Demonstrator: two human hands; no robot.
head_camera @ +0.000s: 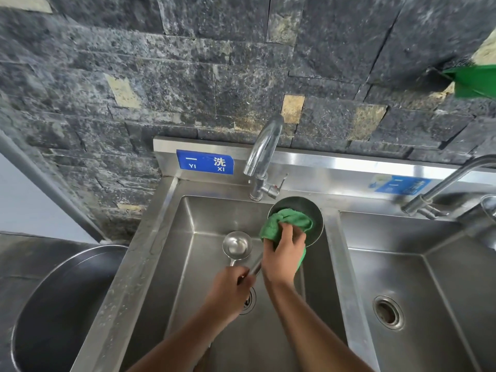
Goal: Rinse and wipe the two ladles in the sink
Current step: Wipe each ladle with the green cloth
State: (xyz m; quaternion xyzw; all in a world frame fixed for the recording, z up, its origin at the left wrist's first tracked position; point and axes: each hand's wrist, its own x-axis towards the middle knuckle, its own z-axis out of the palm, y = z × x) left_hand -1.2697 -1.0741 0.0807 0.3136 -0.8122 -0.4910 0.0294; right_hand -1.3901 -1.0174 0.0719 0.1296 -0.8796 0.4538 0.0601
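Over the left sink basin, my left hand grips the handles of two steel ladles. The small ladle points its bowl up and away from me. The large ladle has its wide bowl tilted toward me, near the basin's back right corner. My right hand presses a green cloth into the large ladle's bowl, fingers curled around the cloth. Part of the cloth hangs below my palm. No water runs from the faucet.
A second basin with a drain lies to the right, with another faucet above it. A large steel pot stands left of the sink. A dark stone wall rises behind. A green object sticks in at the upper right.
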